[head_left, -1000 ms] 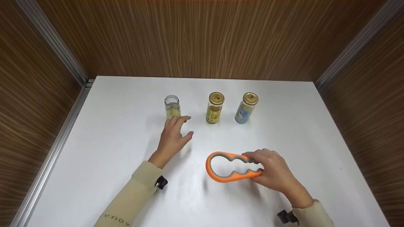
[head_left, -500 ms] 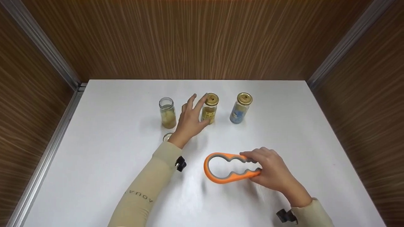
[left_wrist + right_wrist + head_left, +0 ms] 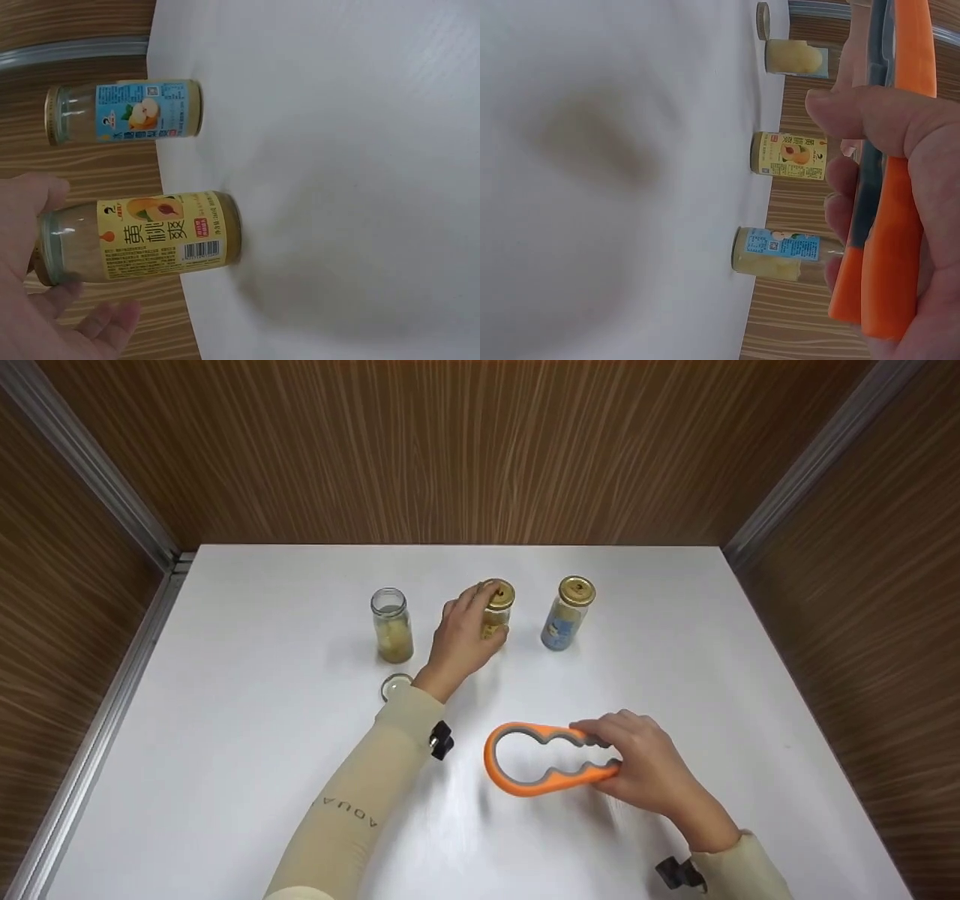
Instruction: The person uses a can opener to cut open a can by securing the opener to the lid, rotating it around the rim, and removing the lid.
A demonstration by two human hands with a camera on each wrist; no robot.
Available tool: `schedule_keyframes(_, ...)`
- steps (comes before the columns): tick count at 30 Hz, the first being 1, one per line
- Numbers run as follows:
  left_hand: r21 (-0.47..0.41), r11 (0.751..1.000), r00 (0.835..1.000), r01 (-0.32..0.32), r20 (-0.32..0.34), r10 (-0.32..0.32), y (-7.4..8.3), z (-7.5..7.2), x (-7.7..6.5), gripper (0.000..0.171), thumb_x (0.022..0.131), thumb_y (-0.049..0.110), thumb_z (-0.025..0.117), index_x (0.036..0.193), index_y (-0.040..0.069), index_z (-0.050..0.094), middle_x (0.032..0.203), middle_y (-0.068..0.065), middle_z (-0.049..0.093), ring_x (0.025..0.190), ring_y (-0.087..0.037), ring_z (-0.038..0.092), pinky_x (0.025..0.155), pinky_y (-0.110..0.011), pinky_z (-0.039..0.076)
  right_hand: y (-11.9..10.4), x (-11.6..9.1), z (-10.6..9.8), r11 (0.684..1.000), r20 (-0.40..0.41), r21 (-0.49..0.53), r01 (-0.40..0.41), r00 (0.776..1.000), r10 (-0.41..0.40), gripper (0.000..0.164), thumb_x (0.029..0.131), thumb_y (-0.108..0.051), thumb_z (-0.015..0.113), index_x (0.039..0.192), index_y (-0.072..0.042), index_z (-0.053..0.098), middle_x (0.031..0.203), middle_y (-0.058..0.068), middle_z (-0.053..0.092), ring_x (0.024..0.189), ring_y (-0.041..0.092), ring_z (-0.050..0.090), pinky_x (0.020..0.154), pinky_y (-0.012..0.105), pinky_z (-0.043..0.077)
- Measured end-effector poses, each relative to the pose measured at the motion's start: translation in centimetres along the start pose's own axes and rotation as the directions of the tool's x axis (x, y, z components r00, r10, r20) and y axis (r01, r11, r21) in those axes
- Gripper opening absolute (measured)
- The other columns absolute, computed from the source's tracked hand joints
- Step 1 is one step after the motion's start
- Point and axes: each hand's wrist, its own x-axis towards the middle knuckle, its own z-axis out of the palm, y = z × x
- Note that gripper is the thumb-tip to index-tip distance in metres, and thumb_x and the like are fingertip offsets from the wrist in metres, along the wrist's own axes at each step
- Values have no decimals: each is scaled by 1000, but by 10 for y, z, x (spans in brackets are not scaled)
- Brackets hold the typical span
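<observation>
I have the left hand at the yellow jar, thumb and fingers curled round its top from the left side; the jar stands upright on the table. The blue jar is to its right, the open jar left of my hand. My right hand grips the orange opener, its loop pointing left, well apart from the jars.

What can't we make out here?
Head: much of the yellow-label jar, behind the left hand.
Head: part of the loose lid, behind the left sleeve.
Head: print on the gold lids, too small.
Right wrist: one end of the orange opener, cut off by the top edge.
</observation>
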Motion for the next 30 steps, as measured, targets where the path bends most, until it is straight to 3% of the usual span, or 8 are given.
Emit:
schedule_keyframes(8,-59,995,994,-84,-76,80,-1,6,-12,57,91,23,71,144,21,48,139,-2,55,127,-22,52,103,-42,47,-2,-2,-1,999,30,7,-34,999,33,58,64,-25,91,118,-29,71,93,-25,64,85,-1,54,75,30,46)
schedule_keyframes(15,-116,989,995,-97,-40,93,2,6,-19,56,90,25,74,141,24,49,137,-1,54,127,-16,54,105,-39,46,-3,-1,-2,998,47,4,-55,997,55,58,64,-24,91,118,-31,71,92,-26,63,85,-2,54,75,30,46)
schedule_keyframes(20,-145,985,995,-98,-17,97,0,8,-25,60,88,28,77,140,26,47,136,0,52,127,-15,53,105,-40,46,-3,-2,-1,1000,27,2,-25,999,25,58,63,-24,91,117,-30,71,91,-25,63,84,-1,54,73,30,45)
schedule_keyframes(24,-154,979,991,-133,-46,127,-2,12,-31,63,87,27,78,140,22,44,135,-3,51,126,-16,54,105,-38,46,-2,-3,1,1000,-2,-4,17,1000,-17,60,61,-22,91,117,-29,71,91,-24,63,83,0,55,71,30,45)
schedule_keyframes(30,-168,972,985,-164,-81,152,-5,15,-41,84,84,27,81,151,15,31,132,-7,54,120,-19,57,102,-37,48,-3,-4,2,1000,-6,14,19,1000,-19,61,61,-20,90,118,-29,71,91,-24,63,82,5,57,71,30,45)
